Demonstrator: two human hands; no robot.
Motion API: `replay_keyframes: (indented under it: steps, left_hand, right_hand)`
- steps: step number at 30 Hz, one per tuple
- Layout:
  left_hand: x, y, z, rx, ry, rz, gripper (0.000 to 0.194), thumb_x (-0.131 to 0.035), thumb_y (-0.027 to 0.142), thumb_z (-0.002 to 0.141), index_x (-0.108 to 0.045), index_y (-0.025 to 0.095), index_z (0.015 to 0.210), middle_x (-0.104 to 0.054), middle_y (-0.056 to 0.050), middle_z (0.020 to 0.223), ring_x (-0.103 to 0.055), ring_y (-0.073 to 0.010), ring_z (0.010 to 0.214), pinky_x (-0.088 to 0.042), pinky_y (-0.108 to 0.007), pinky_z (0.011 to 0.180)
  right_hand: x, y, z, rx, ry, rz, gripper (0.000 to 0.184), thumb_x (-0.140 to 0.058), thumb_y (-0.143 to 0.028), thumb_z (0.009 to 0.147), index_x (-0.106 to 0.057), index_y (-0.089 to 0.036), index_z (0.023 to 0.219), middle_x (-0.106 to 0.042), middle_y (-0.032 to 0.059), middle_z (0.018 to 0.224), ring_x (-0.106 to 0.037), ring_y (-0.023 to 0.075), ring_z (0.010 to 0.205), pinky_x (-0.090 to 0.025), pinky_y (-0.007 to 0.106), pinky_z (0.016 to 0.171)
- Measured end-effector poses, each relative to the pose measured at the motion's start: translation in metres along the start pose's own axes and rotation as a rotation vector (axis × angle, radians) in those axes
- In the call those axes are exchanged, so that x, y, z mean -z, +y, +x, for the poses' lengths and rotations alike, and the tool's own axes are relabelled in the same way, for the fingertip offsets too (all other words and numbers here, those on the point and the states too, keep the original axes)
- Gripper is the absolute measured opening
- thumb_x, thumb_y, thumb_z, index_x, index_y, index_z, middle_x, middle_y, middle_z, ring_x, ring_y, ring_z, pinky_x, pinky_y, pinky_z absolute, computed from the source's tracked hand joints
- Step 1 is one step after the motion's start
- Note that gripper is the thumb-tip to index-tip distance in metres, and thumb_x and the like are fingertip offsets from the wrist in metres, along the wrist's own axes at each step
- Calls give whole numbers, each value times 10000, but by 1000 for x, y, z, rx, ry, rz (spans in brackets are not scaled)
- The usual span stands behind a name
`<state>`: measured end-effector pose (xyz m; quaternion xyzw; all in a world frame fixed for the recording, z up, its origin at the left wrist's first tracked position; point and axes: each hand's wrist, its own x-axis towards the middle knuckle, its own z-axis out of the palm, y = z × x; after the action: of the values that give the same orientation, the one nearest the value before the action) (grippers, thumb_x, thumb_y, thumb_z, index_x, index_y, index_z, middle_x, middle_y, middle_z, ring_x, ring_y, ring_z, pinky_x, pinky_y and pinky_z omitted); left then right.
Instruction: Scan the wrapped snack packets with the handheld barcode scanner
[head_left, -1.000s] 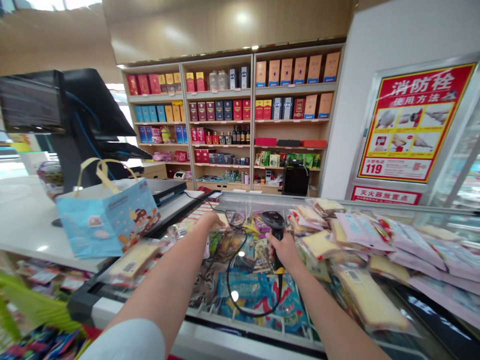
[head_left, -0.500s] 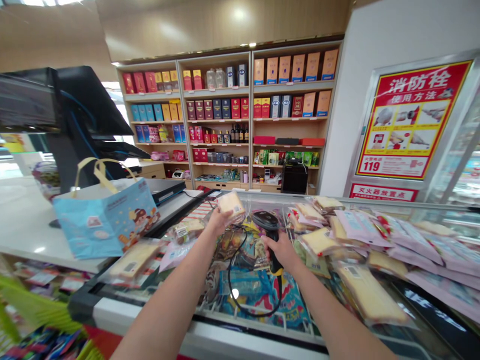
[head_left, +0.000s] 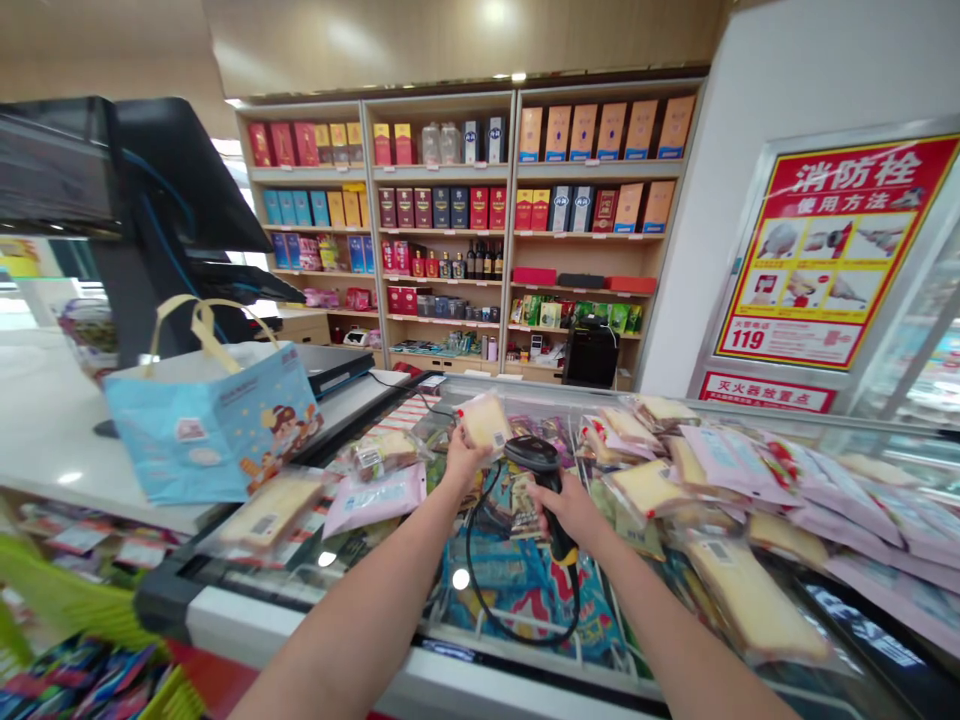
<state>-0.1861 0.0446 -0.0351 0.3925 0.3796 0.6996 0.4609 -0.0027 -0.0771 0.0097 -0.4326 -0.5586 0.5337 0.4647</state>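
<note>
Pale wood shelving (head_left: 514,180) rises beyond the glass-topped chest (head_left: 300,632), with rows of red, blue and orange boxes. The chest stretches across the foreground, colourful packets showing through its glass. A white counter (head_left: 45,420) adjoins its left side, bearing a black monitor stand (head_left: 180,180). On the wall beyond the chest's right part hangs a red and yellow poster (head_left: 825,250). A heap of bread and pink packets (head_left: 742,480) covers the right part of the chest's top. The light-blue bag (head_left: 214,430), with cream handles, stands upright by the chest's left end. A yellow-green basket (head_left: 82,590) sits lower, left of the chest's near corner.

Above the middle of the chest, the right hand (head_left: 566,505) is closed around the grip of a black and yellow scanner (head_left: 534,455), whose dark cable (head_left: 469,560) loops down over the glass. Just beside the scanner's head, also above the chest, the left hand (head_left: 465,455) pinches the near left edge of a clear-wrapped bread pack (head_left: 484,420), tilted, its small barcode label showing. On the chest's left part lie a flat sliced-bread pack (head_left: 266,512) and a pink packet (head_left: 379,498).
</note>
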Motion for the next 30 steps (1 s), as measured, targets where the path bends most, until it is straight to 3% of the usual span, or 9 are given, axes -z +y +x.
replay_keyframes:
  steps: [10, 24, 27, 30]
  left_hand:
    - [-3, 0, -2, 8, 8, -19, 736, -752, 6, 461, -519, 181, 1136, -714, -77, 1022, -694, -219, 898, -569, -323, 769]
    - [-1, 2, -3, 6, 0, 11, 749, -803, 42, 457, -538, 186, 1143, -723, -73, 991, -705, -217, 834, -575, -325, 735]
    - [-8, 6, -6, 12, -15, -4, 755, -813, 46, 447, -535, 186, 1135, -725, -80, 1001, -708, -230, 861, -576, -344, 759]
    - [-27, 11, -8, 30, -45, -54, 735, -811, 58, 438, -534, 191, 1107, -729, -74, 984, -710, -248, 894, -573, -372, 798]
  right_hand:
    - [2, 7, 4, -18, -20, -29, 349, -676, -473, 642, -506, -212, 798, -499, -85, 492, -490, 115, 365, -436, 249, 365]
    - [0, 5, 3, -22, -41, -42, 313, -681, -438, 660, -517, -213, 802, -519, -81, 512, -497, 114, 378, -462, 263, 388]
    - [1, 2, 3, -24, -30, -4, 310, -705, -421, 666, -530, -208, 807, -532, -76, 520, -503, 113, 392, -468, 260, 393]
    - [9, -5, 2, -41, 39, 37, 330, -729, -439, 670, -516, -210, 777, -531, -72, 509, -494, 108, 386, -466, 254, 389]
